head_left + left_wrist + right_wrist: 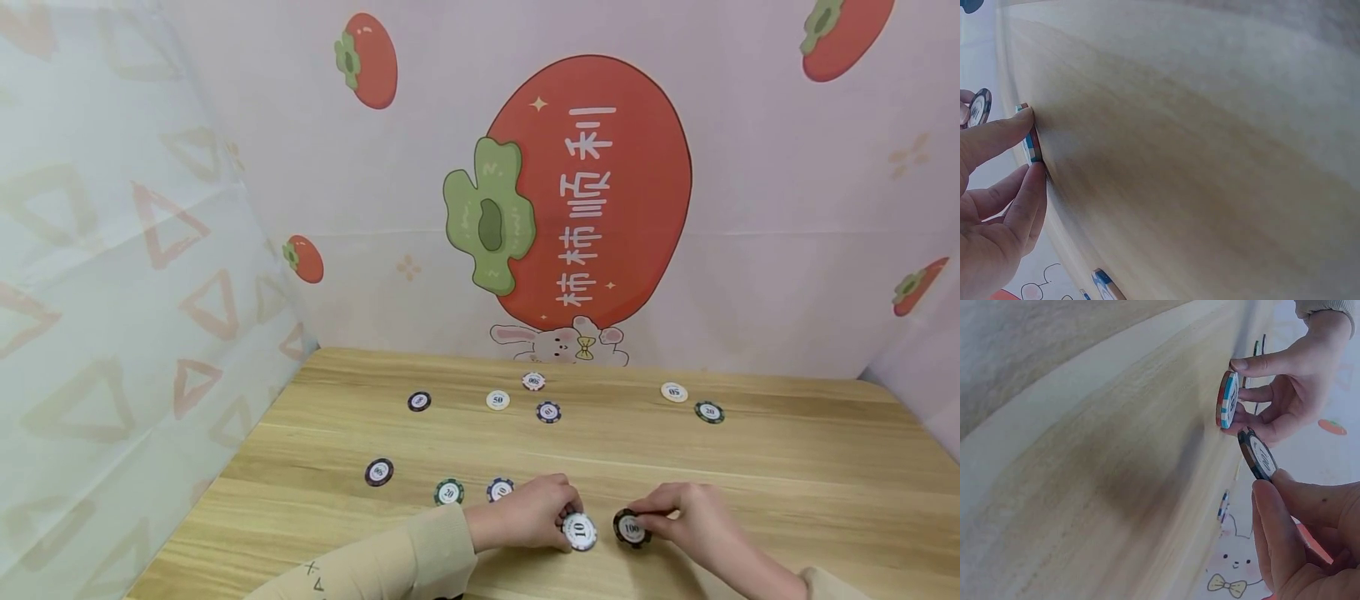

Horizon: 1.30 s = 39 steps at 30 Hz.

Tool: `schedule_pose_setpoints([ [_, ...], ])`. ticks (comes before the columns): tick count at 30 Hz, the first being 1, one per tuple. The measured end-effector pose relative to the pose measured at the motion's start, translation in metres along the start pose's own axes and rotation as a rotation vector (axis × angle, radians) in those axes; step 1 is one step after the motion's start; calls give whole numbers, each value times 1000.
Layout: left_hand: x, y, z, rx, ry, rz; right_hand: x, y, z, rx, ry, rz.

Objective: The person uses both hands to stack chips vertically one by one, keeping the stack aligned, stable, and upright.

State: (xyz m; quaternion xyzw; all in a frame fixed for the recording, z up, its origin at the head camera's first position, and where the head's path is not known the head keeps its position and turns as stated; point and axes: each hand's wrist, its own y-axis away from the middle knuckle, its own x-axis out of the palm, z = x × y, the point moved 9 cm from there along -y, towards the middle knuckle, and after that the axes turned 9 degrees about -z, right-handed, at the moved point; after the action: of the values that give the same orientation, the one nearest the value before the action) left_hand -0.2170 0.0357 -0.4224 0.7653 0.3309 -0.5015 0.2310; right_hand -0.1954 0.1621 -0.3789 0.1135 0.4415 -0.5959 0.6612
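Between its thumb and fingers, my left hand (528, 512) pinches a poker chip (579, 532) marked 10, white on its face. In the left wrist view, that chip (1034, 149) is gripped by its edge close to the wood, and its rim shows blue and reddish bands. My right hand (705, 525) holds a black poker chip marked 100 (628, 533) just to the right. The right wrist view has this black chip (1260, 456) tilted between thumb and fingertips, apart from the table. The two chips are near each other, not touching.
On the wooden table (787, 467), a blue 10 chip (498, 490), a green 20 chip (448, 492) and a dark chip (379, 472) lie left of my hands. Several others lie farther back, including a white 50 chip (673, 392). A printed backdrop (787, 208) stands behind.
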Motion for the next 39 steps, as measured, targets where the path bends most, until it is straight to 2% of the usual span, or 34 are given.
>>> schedule_pose_setpoints([
  [4,0,0,0,-1,1,5,7,-2,-6,99,-39,52],
  [12,0,0,0,0,5,4,21,-1,-11,182,-168,80],
  [20,-2,-1,0,8,4,-13,41,3,-20,355,-378,148],
  [28,-4,0,-1,18,-18,-21,53,4,-18,375,-500,156],
  [39,-1,1,-1,34,-19,-15,64,3,-13,365,-470,156],
])
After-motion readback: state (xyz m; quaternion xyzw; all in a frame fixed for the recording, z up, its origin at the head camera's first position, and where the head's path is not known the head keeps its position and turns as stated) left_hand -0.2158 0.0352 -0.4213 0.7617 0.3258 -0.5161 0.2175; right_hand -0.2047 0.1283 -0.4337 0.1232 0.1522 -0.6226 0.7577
